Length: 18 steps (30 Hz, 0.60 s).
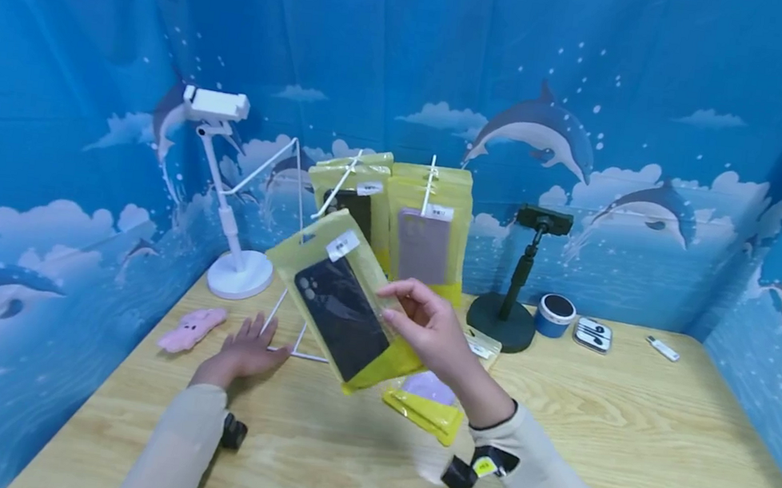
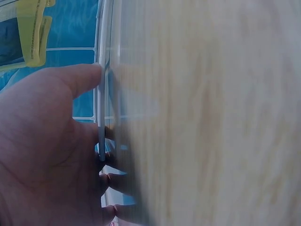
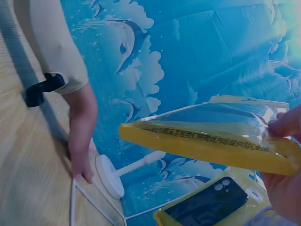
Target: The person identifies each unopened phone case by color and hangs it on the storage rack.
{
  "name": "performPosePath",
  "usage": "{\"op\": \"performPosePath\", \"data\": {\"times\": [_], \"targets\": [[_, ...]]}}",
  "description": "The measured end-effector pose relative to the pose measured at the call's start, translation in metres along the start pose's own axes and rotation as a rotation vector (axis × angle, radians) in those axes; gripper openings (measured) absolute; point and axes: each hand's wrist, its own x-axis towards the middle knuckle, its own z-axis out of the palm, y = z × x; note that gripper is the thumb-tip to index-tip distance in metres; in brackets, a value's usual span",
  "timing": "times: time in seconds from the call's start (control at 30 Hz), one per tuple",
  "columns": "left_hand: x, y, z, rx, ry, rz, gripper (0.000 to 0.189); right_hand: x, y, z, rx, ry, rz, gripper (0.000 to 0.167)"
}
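My right hand [image 1: 428, 325] pinches the right edge of a yellow-bordered packet holding a dark phone case [image 1: 339, 315], tilted in front of a white wire rack [image 1: 309, 357]. The packet's hang hole is near the tip of the rack's left prong [image 1: 337, 183]. My left hand [image 1: 244, 352] lies palm down at the rack's base, fingers extended, the thumb against a base wire [image 2: 102, 94]. Behind the held packet, other packets hang on the rack: dark-case ones [image 1: 371, 189] on the left prong and purple-case ones [image 1: 427, 248] on the right prong.
More packets [image 1: 433, 410] lie on the table below my right hand. A white phone stand [image 1: 240, 273] and pink plush item [image 1: 193, 328] are at left. A black stand [image 1: 508, 322], blue round container [image 1: 555, 317], boxed earphones [image 1: 593, 335] and white stick [image 1: 663, 349] are at right.
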Motion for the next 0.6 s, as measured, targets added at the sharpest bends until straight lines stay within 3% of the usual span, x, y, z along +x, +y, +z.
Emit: {"op": "performPosePath", "data": {"times": [0.33, 0.6], "targets": [[-0.003, 0.002, 0.0, -0.003, 0.016, 0.012, 0.079, 0.023, 0.007, 0.003, 0.082, 0.11, 0.014, 0.022], [-0.002, 0.001, -0.001, -0.006, 0.021, 0.01, 0.079, 0.049, 0.019, 0.007, 0.008, 0.267, 0.092, 0.021]]}}
